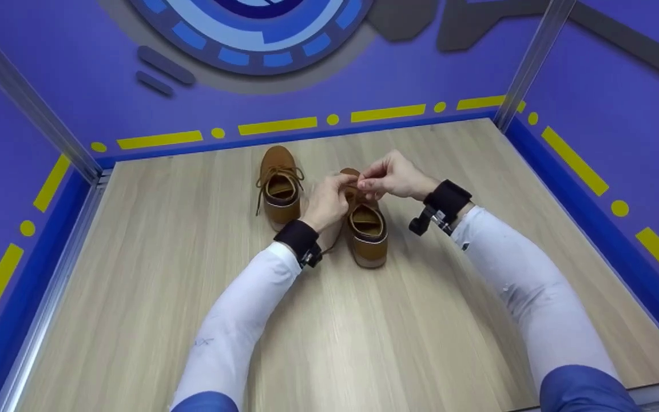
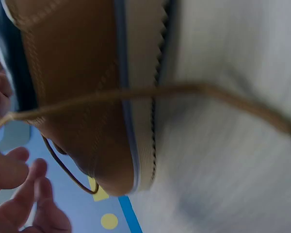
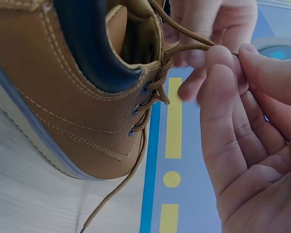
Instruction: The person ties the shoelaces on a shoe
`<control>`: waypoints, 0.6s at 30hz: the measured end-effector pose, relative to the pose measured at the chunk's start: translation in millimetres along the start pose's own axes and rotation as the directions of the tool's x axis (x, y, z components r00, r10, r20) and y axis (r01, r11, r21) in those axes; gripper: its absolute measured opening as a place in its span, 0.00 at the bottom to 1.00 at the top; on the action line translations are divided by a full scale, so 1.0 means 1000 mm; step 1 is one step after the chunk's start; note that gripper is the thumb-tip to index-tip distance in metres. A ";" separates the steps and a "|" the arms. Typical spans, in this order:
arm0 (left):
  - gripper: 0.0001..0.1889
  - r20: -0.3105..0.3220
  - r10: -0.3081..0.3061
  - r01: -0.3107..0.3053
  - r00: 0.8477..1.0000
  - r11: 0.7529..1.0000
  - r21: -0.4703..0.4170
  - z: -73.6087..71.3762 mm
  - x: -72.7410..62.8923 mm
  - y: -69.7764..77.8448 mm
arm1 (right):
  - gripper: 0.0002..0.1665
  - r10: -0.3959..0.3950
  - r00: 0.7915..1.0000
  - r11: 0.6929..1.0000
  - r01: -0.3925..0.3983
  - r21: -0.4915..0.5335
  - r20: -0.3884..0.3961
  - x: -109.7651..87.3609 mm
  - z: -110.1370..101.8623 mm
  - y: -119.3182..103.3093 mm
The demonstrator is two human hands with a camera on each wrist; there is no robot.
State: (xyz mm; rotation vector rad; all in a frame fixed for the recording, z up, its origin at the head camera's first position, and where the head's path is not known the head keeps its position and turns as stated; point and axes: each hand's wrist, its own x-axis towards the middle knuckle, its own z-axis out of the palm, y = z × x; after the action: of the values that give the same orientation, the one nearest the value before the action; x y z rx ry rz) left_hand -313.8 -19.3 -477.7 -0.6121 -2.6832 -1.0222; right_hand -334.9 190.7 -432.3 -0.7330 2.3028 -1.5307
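Observation:
Two brown lace-up shoes stand upright on the wooden surface. My hands meet over the laces of the right-hand shoe (image 1: pixel 368 243). My right hand (image 1: pixel 398 176) pinches a brown shoelace (image 3: pixel 191 47) between thumb and forefinger. From the left, my left hand (image 1: pixel 326 201) reaches in, with its fingers close to the right fingertips. It is blurred in the right wrist view, so its hold on a lace is unclear. In the left wrist view, a loose length of lace (image 2: pixel 155 91) crosses in front of the shoe's side. More lace hangs by the shoe's eyelets (image 3: pixel 135 130).
The left-hand shoe (image 1: pixel 278 212) stands just left of my left hand, its lace tied in a bow. A pale wooden tabletop (image 1: pixel 163 257) lies underneath. Blue-purple walls with yellow markings (image 1: pixel 278 125) enclose the back and sides.

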 end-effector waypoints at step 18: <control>0.05 0.036 0.073 -0.080 0.997 0.963 0.259 0.001 0.000 -0.007 | 0.11 0.044 0.999 0.999 -0.043 0.025 -0.031 -0.002 0.003 0.002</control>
State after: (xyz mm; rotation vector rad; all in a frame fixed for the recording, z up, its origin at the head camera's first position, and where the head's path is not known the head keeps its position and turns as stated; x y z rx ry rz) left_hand -317.1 -24.0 -482.6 -0.6726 -2.7290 -0.6302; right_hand -332.7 189.8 -435.7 -0.6527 2.3037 -1.5589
